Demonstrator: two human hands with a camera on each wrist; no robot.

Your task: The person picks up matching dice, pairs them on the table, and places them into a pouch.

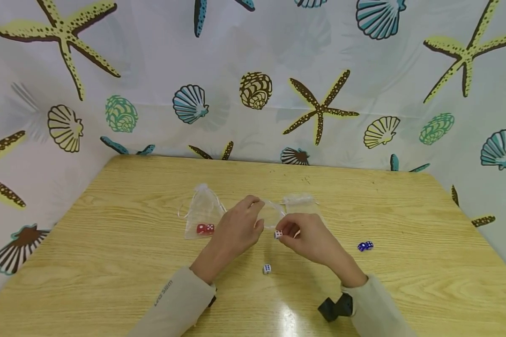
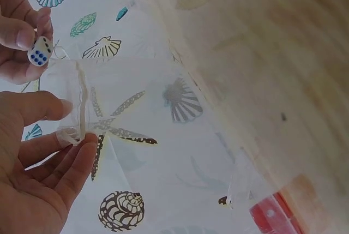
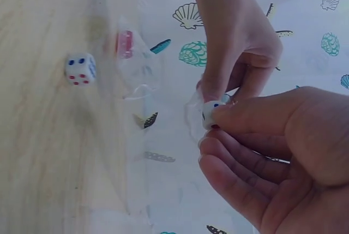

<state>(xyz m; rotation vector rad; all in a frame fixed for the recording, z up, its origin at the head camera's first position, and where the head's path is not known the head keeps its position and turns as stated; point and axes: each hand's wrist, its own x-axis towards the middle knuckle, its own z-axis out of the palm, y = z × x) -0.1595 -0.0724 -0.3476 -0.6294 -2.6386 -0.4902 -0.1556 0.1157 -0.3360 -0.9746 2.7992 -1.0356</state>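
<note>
My left hand (image 1: 237, 223) holds the mouth of a sheer white drawstring bag (image 1: 271, 214); in the left wrist view the bag's hem (image 2: 82, 100) runs between thumb and fingers. Close to its right, my right hand (image 1: 309, 238) pinches a white die (image 1: 278, 234) between thumb and fingertips. The left wrist view shows blue pips on this die (image 2: 40, 51), near the bag's mouth. A second white die (image 1: 267, 269) lies on the table in front of the hands, with blue and red pips showing in the right wrist view.
Left of my left hand lies a sheer bag (image 1: 201, 206) with red dice (image 1: 205, 229) in it. Another sheer bag (image 1: 299, 201) lies behind my right hand. Blue dice (image 1: 365, 245) sit on the wooden table (image 1: 405, 206) at right. A shell-printed cloth (image 1: 227, 121) hangs behind.
</note>
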